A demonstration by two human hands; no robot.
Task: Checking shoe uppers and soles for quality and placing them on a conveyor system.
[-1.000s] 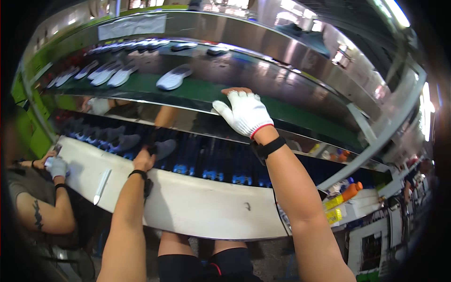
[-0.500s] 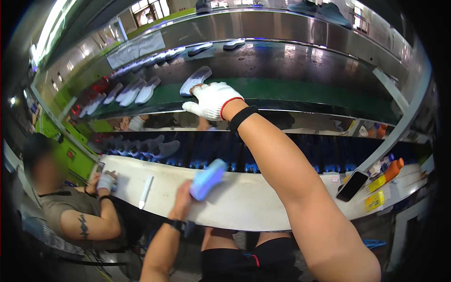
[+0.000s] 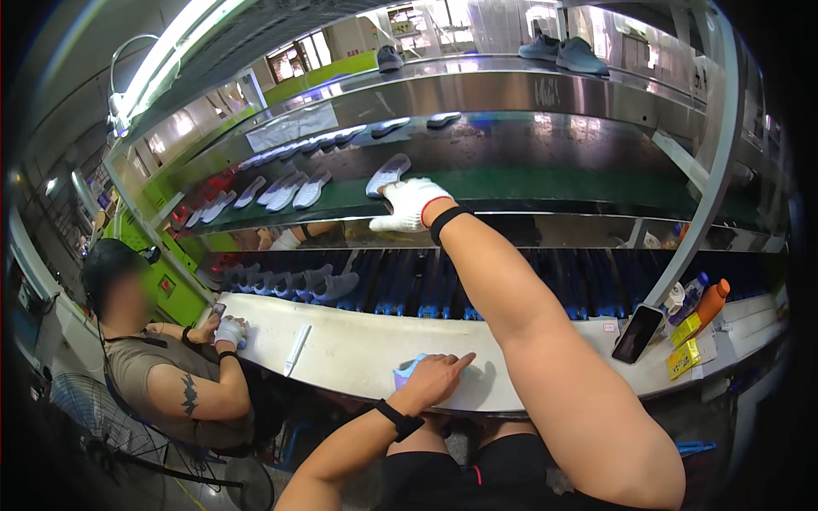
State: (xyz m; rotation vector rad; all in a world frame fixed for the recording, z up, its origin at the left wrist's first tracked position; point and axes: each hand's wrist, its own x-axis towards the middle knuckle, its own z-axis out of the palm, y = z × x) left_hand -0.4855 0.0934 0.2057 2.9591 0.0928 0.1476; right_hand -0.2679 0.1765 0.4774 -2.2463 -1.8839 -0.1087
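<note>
My right hand (image 3: 411, 204), in a white glove with a black wrist strap, reaches up to the green conveyor belt (image 3: 545, 183). Its fingertips touch the near end of a grey-white shoe sole (image 3: 388, 173) lying on the belt; whether they grip it is unclear. My bare left hand (image 3: 433, 377), with a black wristband, rests low on the white workbench (image 3: 358, 345). It covers a light blue piece (image 3: 404, 370), with the index finger stretched out to the right.
More soles (image 3: 285, 192) line the belt to the left; grey shoes (image 3: 564, 53) stand on the top shelf. A seated co-worker (image 3: 162, 375) works at the bench's left end. A white strip (image 3: 296, 349), a black phone (image 3: 639, 334) and bottles (image 3: 709, 302) lie on the bench.
My left hand has brought the light blue piece down from the air onto the bench. My right hand stays at the belt by the same sole.
</note>
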